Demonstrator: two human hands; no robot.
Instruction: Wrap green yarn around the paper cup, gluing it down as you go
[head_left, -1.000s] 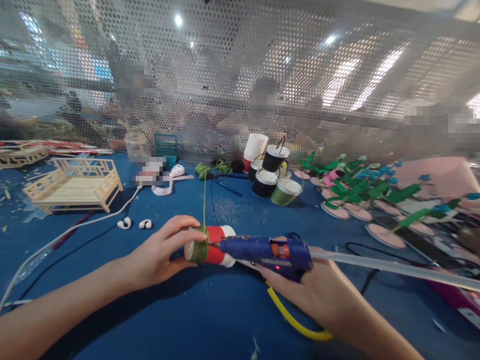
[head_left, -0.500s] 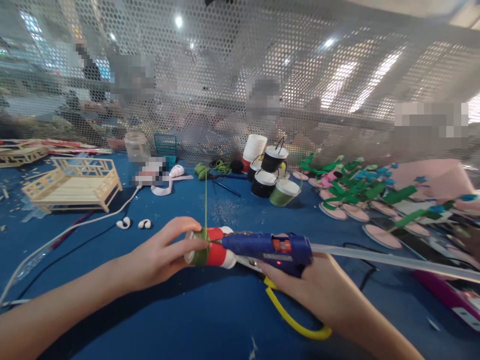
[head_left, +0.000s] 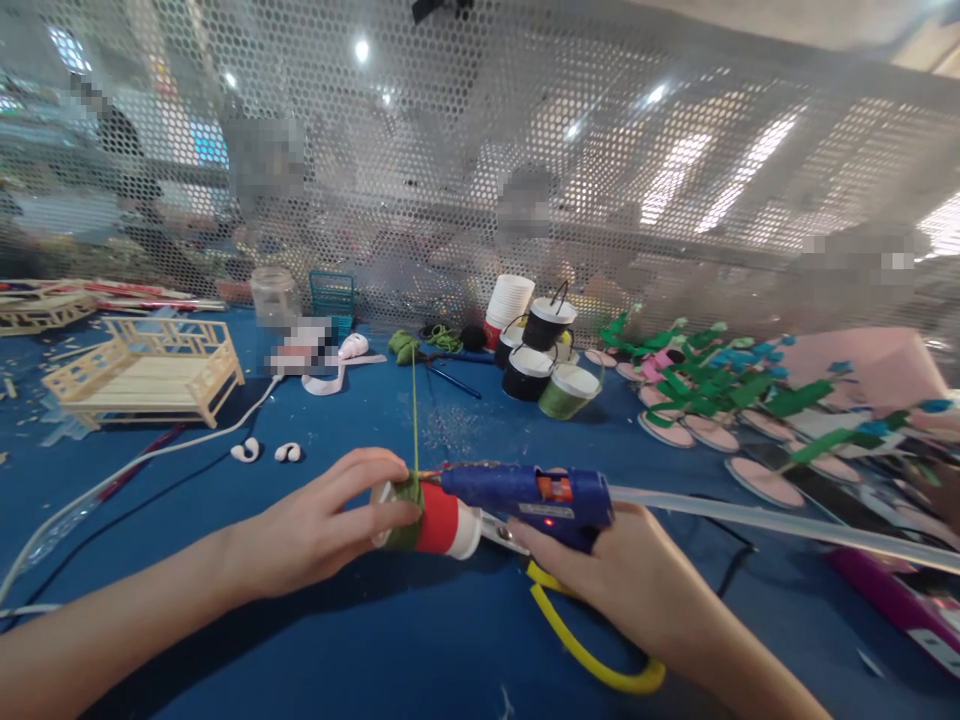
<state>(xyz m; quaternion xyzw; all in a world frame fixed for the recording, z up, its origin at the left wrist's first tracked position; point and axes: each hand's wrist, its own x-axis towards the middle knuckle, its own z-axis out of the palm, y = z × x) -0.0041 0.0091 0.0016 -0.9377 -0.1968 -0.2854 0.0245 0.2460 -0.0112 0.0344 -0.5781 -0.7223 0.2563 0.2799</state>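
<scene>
My left hand (head_left: 322, 515) is closed around a red and white paper cup (head_left: 440, 520) lying on its side. Green yarn (head_left: 405, 530) is wound round the cup's base end, under my fingers. A taut strand rises from there to a green yarn ball (head_left: 403, 346) farther back. My right hand (head_left: 611, 560) grips a blue glue gun (head_left: 517, 497), a small red light on its body and a long clear glue stick (head_left: 750, 515) out of its back. Its nozzle points at the yarn near my left fingertips. Yellow-handled scissors (head_left: 592, 655) show below my right hand; whether it also holds them I cannot tell.
Beyond the cup stand stacked white cups (head_left: 510, 300) and small black buckets (head_left: 529, 372) beside a green one (head_left: 568, 390). Green paper plants on pink discs (head_left: 763, 482) crowd the right. A small wooden bench (head_left: 150, 375), a white cable (head_left: 142, 452) and earbuds (head_left: 287, 452) lie left.
The cup has turned slightly and its white rim end sits a little lower. The glue gun has shifted slightly left, its nozzle now along the upper side of the yarn.
</scene>
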